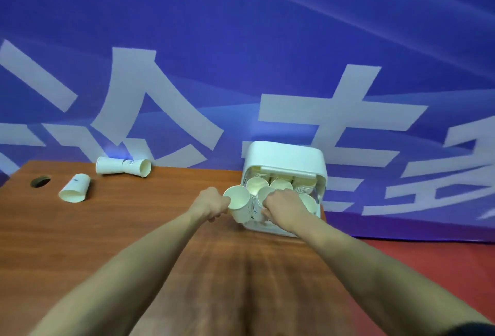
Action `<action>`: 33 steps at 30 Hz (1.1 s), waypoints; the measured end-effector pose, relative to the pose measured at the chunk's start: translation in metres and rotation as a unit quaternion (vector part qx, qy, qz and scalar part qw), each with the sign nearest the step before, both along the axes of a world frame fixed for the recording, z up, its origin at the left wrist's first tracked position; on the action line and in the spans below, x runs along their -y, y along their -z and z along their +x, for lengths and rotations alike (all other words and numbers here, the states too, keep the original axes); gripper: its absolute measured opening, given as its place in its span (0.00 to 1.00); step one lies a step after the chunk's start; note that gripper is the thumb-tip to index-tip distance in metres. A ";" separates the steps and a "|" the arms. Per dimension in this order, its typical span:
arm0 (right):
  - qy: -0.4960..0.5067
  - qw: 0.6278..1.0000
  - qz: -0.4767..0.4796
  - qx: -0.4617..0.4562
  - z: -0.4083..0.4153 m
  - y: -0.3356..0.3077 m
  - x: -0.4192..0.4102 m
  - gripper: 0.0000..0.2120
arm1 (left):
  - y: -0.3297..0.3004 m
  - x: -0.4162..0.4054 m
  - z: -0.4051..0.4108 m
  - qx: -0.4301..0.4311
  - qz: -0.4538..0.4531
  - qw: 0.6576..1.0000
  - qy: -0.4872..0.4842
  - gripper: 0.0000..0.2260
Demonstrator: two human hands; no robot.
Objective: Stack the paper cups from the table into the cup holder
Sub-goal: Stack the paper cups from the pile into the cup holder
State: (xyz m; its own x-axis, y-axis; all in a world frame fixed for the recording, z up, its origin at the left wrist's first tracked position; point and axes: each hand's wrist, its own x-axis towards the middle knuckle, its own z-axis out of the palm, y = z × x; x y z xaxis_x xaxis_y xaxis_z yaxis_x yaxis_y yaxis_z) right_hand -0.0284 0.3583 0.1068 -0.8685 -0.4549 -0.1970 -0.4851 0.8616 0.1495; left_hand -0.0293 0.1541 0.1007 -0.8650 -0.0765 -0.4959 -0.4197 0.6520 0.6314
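Observation:
A white box-shaped cup holder [284,157] stands at the table's far right edge, its open side facing me, with several stacks of paper cups inside. My left hand [214,203] grips an upright white paper cup [239,205] just in front of the holder's left side. My right hand [284,205] is closed on another cup [263,195] at the holder's opening; its fingers hide most of that cup. Loose cups lie on their sides at the far left: one single cup [75,188] and two cups [123,165] lying base to base by the wall.
The brown wooden table [134,228] has a round cable hole [40,181] at its far left corner. A blue banner with large white characters [241,54] hangs right behind the table. Red floor [415,268] shows past the table's right edge.

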 end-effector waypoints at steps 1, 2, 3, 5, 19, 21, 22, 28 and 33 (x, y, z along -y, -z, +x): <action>0.010 1.000 -0.004 -0.003 0.002 -0.001 -0.011 0.12 | -0.001 -0.012 0.000 -0.002 -0.004 1.000 0.010 0.11; 0.018 1.000 -0.006 -0.004 0.004 -0.003 -0.020 0.12 | -0.002 -0.022 -0.001 -0.004 -0.005 1.000 0.019 0.11; 0.027 1.000 -0.006 -0.003 0.006 -0.005 -0.031 0.13 | -0.003 -0.033 -0.003 -0.009 -0.006 1.000 0.029 0.12; 0.044 0.999 -0.003 -0.002 0.011 -0.008 -0.053 0.13 | -0.004 -0.055 -0.007 -0.018 -0.006 0.999 0.042 0.13; 0.146 0.989 0.001 -0.021 0.019 -0.015 -0.169 0.10 | 0.010 -0.167 -0.037 -0.077 -0.052 0.994 0.065 0.09; 0.161 0.987 -0.002 -0.012 0.015 -0.011 -0.180 0.11 | 0.017 -0.179 -0.042 -0.088 -0.078 0.990 0.077 0.12; 0.169 0.986 -0.004 -0.005 0.014 -0.008 -0.185 0.13 | 0.021 -0.183 -0.044 -0.089 -0.093 0.988 0.080 0.12; 0.184 0.983 -0.014 0.023 -0.007 0.015 -0.210 0.12 | 0.047 -0.207 -0.061 -0.072 -0.166 0.975 0.128 0.08; 0.179 0.983 -0.018 0.039 -0.019 0.033 -0.218 0.12 | 0.069 -0.218 -0.068 -0.040 -0.203 0.964 0.168 0.07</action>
